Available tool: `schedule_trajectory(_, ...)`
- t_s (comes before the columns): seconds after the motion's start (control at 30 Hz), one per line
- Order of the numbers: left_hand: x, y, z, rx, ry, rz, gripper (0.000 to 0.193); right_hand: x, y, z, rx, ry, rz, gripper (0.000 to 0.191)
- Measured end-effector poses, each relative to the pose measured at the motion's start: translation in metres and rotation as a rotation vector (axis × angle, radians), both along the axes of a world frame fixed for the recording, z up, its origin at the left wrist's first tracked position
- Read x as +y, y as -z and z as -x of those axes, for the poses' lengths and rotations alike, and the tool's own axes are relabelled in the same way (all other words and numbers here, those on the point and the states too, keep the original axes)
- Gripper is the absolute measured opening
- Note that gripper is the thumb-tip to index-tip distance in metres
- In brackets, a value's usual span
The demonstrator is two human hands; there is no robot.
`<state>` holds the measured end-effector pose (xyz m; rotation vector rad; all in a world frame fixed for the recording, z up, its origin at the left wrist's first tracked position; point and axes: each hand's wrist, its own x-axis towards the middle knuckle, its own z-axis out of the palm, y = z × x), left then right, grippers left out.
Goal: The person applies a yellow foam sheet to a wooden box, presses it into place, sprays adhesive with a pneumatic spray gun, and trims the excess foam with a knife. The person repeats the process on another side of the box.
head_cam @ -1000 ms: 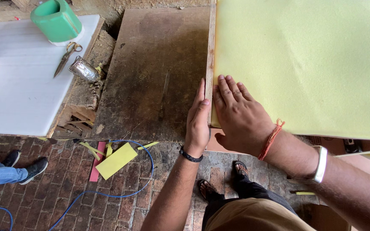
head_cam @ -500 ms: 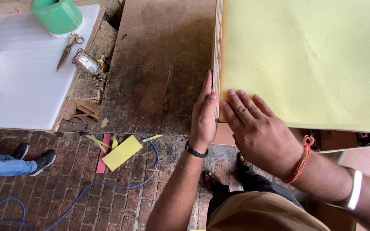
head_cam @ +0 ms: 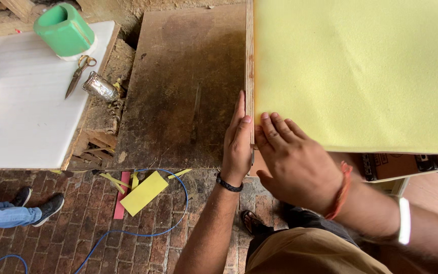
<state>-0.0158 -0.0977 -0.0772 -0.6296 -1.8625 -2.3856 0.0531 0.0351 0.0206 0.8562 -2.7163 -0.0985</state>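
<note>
A large sheet of yellow foam (head_cam: 361, 71) lies on a plywood board whose layered edge (head_cam: 250, 61) faces left. My left hand (head_cam: 236, 142) stands flat against that edge near the board's front corner, fingers straight and together. My right hand (head_cam: 292, 160) lies palm down on the foam's front left corner, fingers spread, touching the foam beside the left hand. Neither hand grips anything. A black band circles my left wrist, an orange thread and a white band my right.
A dark wooden worktop (head_cam: 183, 91) lies left of the board. Further left, a white panel (head_cam: 31, 106) carries a green container (head_cam: 64, 30), scissors (head_cam: 77, 75) and a crumpled shiny can (head_cam: 100, 86). On the brick floor lie yellow foam scraps (head_cam: 143, 193), a blue cable (head_cam: 143, 231) and another person's legs (head_cam: 11, 210).
Both hands slid along the board's edge toward its front corner. My right hand moved nearer the foam's corner, and the view drew closer.
</note>
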Motion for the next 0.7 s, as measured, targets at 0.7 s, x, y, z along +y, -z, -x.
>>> schedule_trajectory(0.7,0.005,-0.025,-0.005,-0.002,0.006,-0.050,0.061,0.059,-0.005,0.182,-0.001,-0.077,-0.087,0.053)
